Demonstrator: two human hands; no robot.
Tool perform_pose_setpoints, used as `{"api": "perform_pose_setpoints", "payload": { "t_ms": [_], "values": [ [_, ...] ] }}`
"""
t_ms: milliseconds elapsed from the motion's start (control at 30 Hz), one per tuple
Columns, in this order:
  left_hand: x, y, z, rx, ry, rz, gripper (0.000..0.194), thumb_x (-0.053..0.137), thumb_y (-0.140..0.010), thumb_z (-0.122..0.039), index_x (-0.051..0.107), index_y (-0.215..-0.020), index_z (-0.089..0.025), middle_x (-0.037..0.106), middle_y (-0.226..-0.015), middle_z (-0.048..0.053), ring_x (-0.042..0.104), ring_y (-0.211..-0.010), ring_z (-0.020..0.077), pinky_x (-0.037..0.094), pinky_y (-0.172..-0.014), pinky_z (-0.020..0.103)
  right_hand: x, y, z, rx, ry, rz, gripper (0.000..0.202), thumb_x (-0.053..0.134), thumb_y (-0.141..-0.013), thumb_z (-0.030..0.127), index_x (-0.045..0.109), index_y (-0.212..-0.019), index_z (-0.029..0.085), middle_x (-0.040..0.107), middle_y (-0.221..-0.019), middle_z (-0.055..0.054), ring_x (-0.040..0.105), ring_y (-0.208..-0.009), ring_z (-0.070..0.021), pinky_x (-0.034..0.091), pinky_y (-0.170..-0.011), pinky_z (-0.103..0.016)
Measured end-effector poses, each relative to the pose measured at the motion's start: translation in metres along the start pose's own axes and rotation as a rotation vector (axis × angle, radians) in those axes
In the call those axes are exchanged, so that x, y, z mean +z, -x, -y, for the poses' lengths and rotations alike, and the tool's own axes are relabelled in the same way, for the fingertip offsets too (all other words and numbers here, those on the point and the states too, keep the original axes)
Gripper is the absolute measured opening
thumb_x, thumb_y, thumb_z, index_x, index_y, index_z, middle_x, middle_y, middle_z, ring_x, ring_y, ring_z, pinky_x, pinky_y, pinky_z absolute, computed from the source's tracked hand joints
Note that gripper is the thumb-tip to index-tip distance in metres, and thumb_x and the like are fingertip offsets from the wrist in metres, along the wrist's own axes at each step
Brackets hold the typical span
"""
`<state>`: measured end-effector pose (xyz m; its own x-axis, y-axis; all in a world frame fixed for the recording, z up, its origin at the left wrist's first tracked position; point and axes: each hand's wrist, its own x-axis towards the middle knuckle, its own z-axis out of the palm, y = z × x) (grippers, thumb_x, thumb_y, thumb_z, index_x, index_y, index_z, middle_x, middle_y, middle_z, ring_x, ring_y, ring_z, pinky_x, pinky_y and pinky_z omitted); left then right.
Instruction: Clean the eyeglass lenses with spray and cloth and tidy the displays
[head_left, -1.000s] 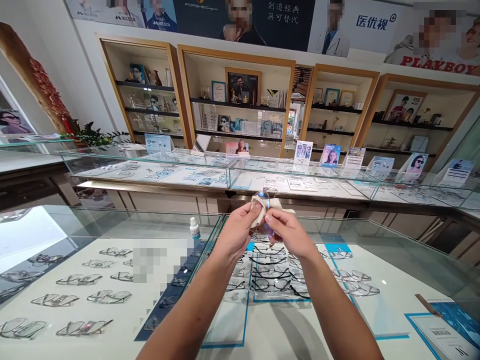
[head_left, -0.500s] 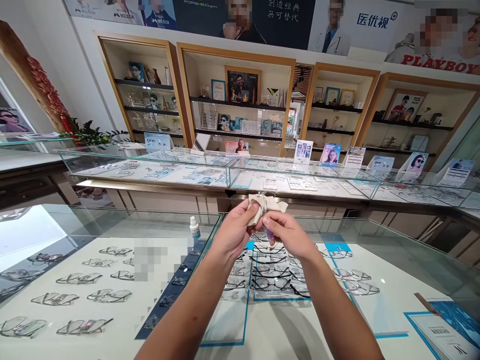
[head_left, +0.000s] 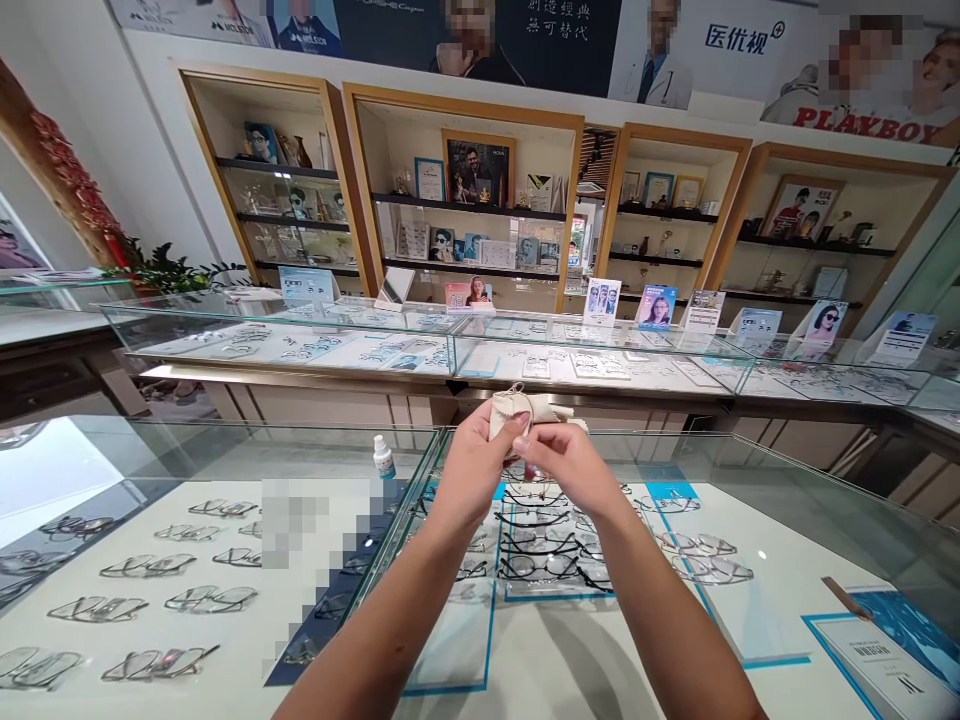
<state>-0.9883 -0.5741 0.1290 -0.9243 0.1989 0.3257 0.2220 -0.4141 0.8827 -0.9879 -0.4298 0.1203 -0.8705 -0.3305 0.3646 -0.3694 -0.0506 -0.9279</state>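
My left hand (head_left: 474, 458) is closed on a cream cleaning cloth (head_left: 511, 404), the thumb pressing it from the near side. Folded in the cloth is a pair of thin-rimmed eyeglasses (head_left: 530, 468), mostly hidden by cloth and fingers. My right hand (head_left: 564, 462) pinches the eyeglasses close beside the left thumb, its fingertips almost touching the other hand. Both hands are raised over a glass display case. Below them, rows of dark-framed eyeglasses (head_left: 541, 568) lie inside the case.
A small white bottle (head_left: 383, 460) stands left of my hands at the glass edge (head_left: 420, 500). More eyeglasses (head_left: 211, 598) lie in the left case. A blue-edged card (head_left: 874, 655) is at lower right. Across the aisle runs another glass counter (head_left: 600, 340) with standing cards.
The cloth has been folded further over the eyeglasses, and the left thumb has shifted onto it beside the right fingertips. The lower lens shows less. The view has tilted and shifted slightly.
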Motion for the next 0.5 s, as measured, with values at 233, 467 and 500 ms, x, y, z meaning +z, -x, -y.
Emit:
{"api": "perform_pose_setpoints", "payload": {
  "t_ms": [233, 467, 500],
  "values": [
    [-0.010, -0.003, -0.008, -0.052, -0.019, 0.088, 0.041, 0.089, -0.078, -0.046, 0.071, -0.100, -0.017, 0.065, -0.079, 0.000, 0.053, -0.065, 0.0107, 0.045, -0.060, 0.023, 0.001, -0.001, 0.002, -0.005, 0.049, -0.104, 0.050, 0.068, -0.089, 0.061, 0.063, -0.063, 0.020, 0.051, -0.059, 0.002, 0.043, -0.060, -0.0127, 0.034, -0.059, -0.028],
    [-0.011, -0.005, -0.007, -0.031, -0.011, 0.073, 0.047, 0.083, -0.084, -0.059, 0.072, -0.095, -0.015, 0.064, -0.073, 0.001, 0.053, -0.064, 0.0124, 0.044, -0.060, 0.025, -0.001, 0.001, -0.005, -0.072, 0.160, -0.130, 0.049, 0.065, -0.096, 0.061, 0.066, -0.071, 0.019, 0.060, -0.069, -0.001, 0.051, -0.068, -0.0157, 0.039, -0.063, -0.029],
    [-0.011, -0.006, -0.005, -0.021, -0.027, 0.069, 0.046, 0.083, -0.085, -0.058, 0.072, -0.097, -0.015, 0.064, -0.074, 0.000, 0.053, -0.064, 0.0119, 0.044, -0.060, 0.025, -0.001, 0.001, -0.005, -0.086, 0.162, -0.132, 0.049, 0.064, -0.096, 0.062, 0.066, -0.072, 0.019, 0.061, -0.070, -0.002, 0.052, -0.069, -0.0162, 0.040, -0.065, -0.029]
  ]
}}
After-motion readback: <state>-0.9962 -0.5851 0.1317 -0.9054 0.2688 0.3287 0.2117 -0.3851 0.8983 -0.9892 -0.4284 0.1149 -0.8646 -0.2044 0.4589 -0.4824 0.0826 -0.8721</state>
